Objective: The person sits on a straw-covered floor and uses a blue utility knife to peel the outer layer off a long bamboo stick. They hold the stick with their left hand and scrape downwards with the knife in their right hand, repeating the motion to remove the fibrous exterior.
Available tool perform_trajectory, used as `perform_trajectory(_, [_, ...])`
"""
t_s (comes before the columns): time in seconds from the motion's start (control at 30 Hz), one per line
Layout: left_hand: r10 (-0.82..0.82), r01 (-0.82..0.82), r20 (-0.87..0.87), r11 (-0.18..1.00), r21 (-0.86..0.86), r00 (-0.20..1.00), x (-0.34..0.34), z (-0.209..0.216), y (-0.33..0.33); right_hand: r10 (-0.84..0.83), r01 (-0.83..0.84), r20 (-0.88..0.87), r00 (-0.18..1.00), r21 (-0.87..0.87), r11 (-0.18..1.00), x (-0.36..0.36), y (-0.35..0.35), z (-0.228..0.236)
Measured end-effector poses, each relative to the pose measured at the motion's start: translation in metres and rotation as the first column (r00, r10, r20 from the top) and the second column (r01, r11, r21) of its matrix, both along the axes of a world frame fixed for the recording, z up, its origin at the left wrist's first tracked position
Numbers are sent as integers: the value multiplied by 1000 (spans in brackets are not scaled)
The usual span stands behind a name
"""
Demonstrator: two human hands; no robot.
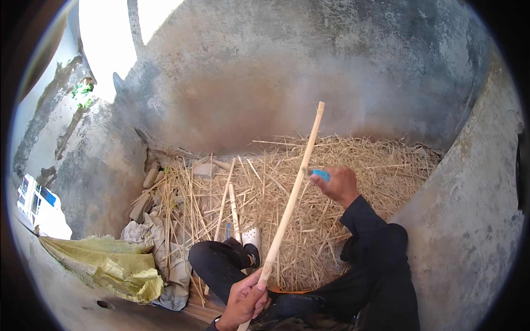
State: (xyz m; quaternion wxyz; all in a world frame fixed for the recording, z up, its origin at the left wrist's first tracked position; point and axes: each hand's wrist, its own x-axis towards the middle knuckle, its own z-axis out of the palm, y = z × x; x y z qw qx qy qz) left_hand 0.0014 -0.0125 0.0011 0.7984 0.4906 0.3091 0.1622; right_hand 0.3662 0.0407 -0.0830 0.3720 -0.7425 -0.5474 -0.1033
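Note:
A long pale bamboo stick (291, 205) slants up and away from me, its far end higher than the straw. My left hand (245, 298) is wrapped round its near end, low in the view. To the right of the stick, my right hand (338, 185) is closed on a small tool with a blue handle (320, 175). The tool's tip meets or nearly meets the stick's side about two thirds of the way up. Its working end is too small and blurred to make out.
Loose straw and shavings (364, 160) cover the floor before a grey wall (309, 66). Two more sticks (224, 201) lean left of my white shoe (252, 237). Stones (152, 177), a yellow-green sack (105, 265) and thin strips (179, 204) lie at left. A curved wall (458, 220) stands close on the right.

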Motion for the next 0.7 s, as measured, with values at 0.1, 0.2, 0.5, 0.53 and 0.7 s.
perform_trajectory(0.1, [-25, 25, -40, 1000, 3, 999, -2, 3, -8, -149, 138, -116, 982, -101, 985, 41, -1, 10])
perform_trajectory(0.2, [-51, 51, -1, 999, 6, 999, -11, -5, -14, -286, 284, -36, 958, -51, 957, 75, 5, 3])
perform_trajectory(0.5, [-70, 73, -133, 997, 22, 989, -15, -3, -22, -433, 442, 95, 897, -118, 889, 126, 7, -11])
perform_trajectory(0.53, [-80, 85, -141, 996, 30, 987, -14, -5, -21, -440, 450, 98, 893, -141, 882, 127, 8, -15])
perform_trajectory(0.7, [-161, 158, -213, 987, -32, 964, -27, 0, -28, -736, 684, -254, 628, -272, 677, 180, -4, -77])
